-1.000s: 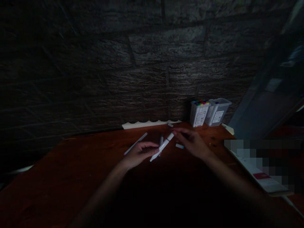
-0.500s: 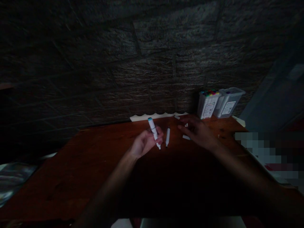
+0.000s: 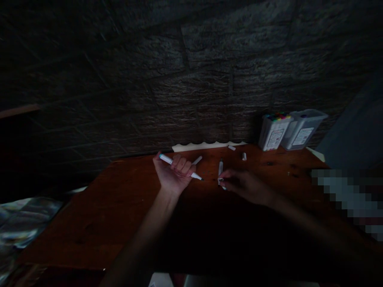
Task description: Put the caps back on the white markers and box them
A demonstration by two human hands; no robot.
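My left hand (image 3: 174, 174) is curled palm-up around a white marker (image 3: 166, 159), whose blue-capped end sticks out to the upper left and whose bare tip points right. My right hand (image 3: 243, 186) reaches low over the brown table (image 3: 125, 207), its fingertips closing on a small pale piece beside a second white marker (image 3: 220, 168) that lies on the wood. What the fingertips pinch is too small and dark to name. Two loose marker caps (image 3: 231, 148) (image 3: 243, 156) rest farther back.
Two clear tubs (image 3: 273, 131) (image 3: 303, 129) stand at the back right against the dark stone-pattern wall, one full of coloured markers. A white scalloped strip (image 3: 206, 146) lies along the table's back edge. A thin pale stick (image 3: 197, 160) sits behind my left hand.
My left hand has turned palm-up, tipping the marker from upright to nearly level. My right hand has drawn back toward me to the marker lying on the table. The view has shifted left.
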